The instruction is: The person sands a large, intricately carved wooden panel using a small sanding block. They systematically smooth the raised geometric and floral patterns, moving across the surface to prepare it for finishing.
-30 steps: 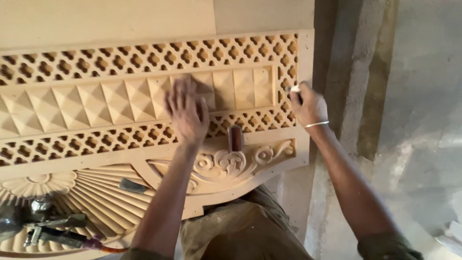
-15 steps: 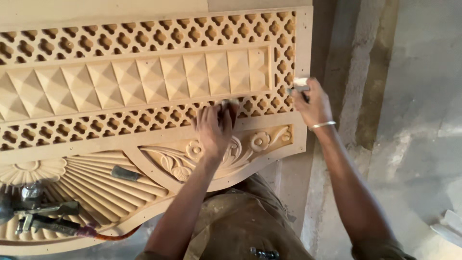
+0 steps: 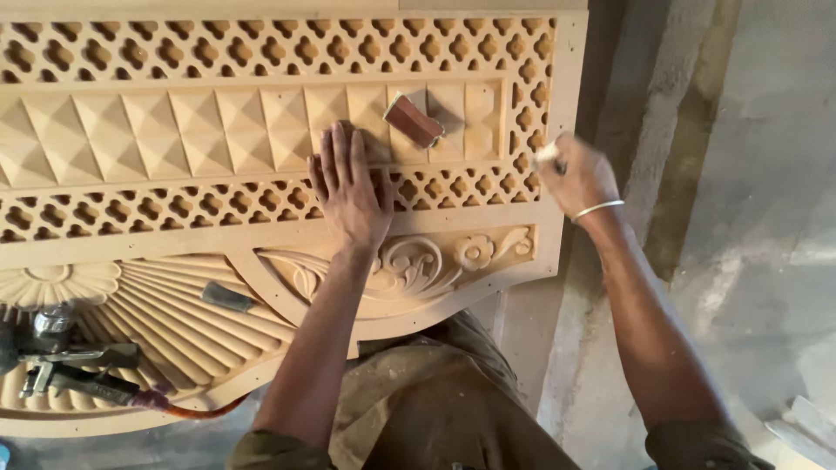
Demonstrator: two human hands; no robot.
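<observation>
A large carved wooden panel (image 3: 131, 252) with lattice bands, a row of pyramid shapes and floral scrollwork lies in front of me. My left hand (image 3: 348, 187) rests flat on it, fingers spread over the pyramid row and the lower lattice. A small reddish-brown sanding block (image 3: 414, 120) lies loose on the pyramid row just right of my fingertips. My right hand (image 3: 575, 178), with a metal bangle at the wrist, is at the panel's right edge, closed on a small pale piece, likely sandpaper.
A metal air tool (image 3: 65, 365) with an orange hose (image 3: 187, 409) lies on the fan carving at lower left. A small grey piece (image 3: 228, 298) sits on the fan ribs. Bare concrete floor (image 3: 758, 218) runs along the right.
My left hand moved from the scrollwork back up to the pyramid row. The sanding block now lies in plain view on the panel. My right hand stayed at the right edge.
</observation>
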